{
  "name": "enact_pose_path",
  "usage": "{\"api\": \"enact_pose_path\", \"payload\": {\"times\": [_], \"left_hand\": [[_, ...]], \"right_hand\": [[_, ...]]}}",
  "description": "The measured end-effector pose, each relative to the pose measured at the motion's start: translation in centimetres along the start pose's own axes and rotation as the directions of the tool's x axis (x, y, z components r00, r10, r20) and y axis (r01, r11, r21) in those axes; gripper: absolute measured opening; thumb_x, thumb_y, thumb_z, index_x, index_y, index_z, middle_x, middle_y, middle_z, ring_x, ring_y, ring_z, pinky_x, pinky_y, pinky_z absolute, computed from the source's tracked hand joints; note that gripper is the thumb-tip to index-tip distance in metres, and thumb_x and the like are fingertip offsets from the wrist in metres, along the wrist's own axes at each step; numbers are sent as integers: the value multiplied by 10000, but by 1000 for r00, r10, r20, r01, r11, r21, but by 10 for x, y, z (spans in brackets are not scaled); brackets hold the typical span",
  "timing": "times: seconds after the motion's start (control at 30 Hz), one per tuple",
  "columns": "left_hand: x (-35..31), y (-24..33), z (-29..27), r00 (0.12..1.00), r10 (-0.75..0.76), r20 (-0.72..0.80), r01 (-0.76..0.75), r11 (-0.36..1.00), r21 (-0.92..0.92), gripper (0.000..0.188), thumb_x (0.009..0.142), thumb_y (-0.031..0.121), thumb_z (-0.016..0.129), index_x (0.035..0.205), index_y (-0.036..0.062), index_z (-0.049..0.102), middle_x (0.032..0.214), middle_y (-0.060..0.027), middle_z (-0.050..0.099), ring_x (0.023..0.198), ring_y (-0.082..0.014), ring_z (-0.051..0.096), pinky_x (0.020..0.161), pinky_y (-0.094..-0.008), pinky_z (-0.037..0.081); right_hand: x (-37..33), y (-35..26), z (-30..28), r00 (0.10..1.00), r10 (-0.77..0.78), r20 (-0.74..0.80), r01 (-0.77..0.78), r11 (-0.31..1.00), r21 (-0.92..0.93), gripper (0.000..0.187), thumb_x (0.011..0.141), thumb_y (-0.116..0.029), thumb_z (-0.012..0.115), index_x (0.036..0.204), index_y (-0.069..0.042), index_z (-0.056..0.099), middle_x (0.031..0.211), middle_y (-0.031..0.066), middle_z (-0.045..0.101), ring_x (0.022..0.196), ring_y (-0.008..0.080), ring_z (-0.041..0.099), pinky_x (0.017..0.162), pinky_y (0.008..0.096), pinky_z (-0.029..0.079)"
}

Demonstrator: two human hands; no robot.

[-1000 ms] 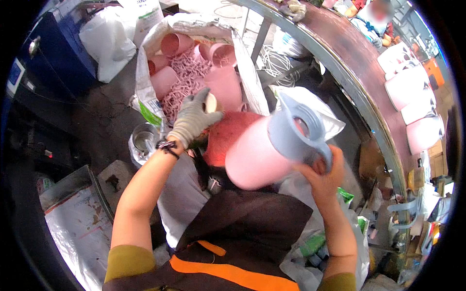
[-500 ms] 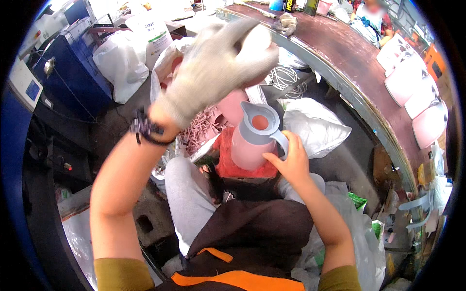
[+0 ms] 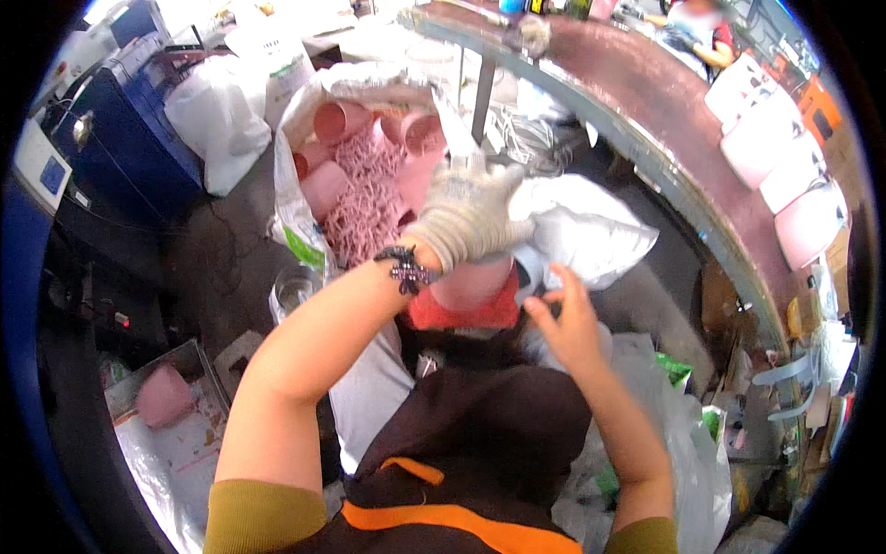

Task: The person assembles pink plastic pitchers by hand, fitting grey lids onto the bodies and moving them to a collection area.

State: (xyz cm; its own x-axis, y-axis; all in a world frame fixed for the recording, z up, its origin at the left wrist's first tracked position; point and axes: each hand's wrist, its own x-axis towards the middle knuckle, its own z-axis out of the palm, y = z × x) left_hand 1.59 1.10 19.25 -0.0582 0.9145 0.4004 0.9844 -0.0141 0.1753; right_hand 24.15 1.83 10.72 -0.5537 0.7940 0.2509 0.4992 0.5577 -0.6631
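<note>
A workshop or small factory for plastic goods is suggested by the white sack (image 3: 288, 189), which is filled with pink plastic scraps (image 3: 360, 217) and cup-shaped pieces (image 3: 340, 120), and by the similar pink jugs (image 3: 805, 226) that are lined up along a long, worn counter (image 3: 609, 74) with a metal edge. Another pink jug (image 3: 472, 288) is partly covered by a left hand (image 3: 471, 208) clad in a work glove. At the left a blue machine cabinet (image 3: 134, 138) is seen beside a white bag (image 3: 217, 120), and a co-worker (image 3: 697, 39) is seen across the counter.
</note>
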Motion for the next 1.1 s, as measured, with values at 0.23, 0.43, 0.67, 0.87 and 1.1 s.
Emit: {"api": "enact_pose_path", "payload": {"times": [0.23,0.43,0.67,0.87,1.1], "left_hand": [[26,-16,-52,985,-161,59,168,976,-140,688,701,626,646,1236,194,601,1004,-257,609,1005,-397,601,885,-450,480],[56,13,-89,962,-30,-272,-9,990,-143,644,702,584,628,1183,156,631,982,-267,627,967,-404,608,861,-462,482],[20,-11,-12,992,-12,123,30,989,-142,629,688,525,646,1230,209,602,1056,-292,581,1061,-417,562,930,-451,446],[14,-75,-7,928,-370,43,294,657,-694,701,740,561,659,1258,96,575,1130,-301,580,1064,-432,564,935,-458,449],[-67,-55,94,931,-356,83,361,930,-68,565,699,521,692,1117,146,623,1094,-238,560,1031,-384,547,879,-479,450]], "right_hand": [[26,18,38,996,85,8,-85,994,69,351,918,-307,591,1069,-5,497,775,180,643,700,279,665,645,404,498],[23,13,25,968,218,126,-232,966,114,308,938,-296,568,992,-10,468,724,133,633,537,246,626,545,369,479],[36,13,38,976,156,152,-195,938,286,281,939,-273,575,988,-14,476,735,102,625,562,186,619,555,331,480],[2,22,-4,967,232,107,-246,734,633,198,933,-229,587,979,-69,479,852,63,609,504,95,507,490,238,422],[19,-51,-155,883,78,-464,146,892,427,628,946,-220,580,1453,-122,224,902,66,602,460,57,450,386,197,357]]}}
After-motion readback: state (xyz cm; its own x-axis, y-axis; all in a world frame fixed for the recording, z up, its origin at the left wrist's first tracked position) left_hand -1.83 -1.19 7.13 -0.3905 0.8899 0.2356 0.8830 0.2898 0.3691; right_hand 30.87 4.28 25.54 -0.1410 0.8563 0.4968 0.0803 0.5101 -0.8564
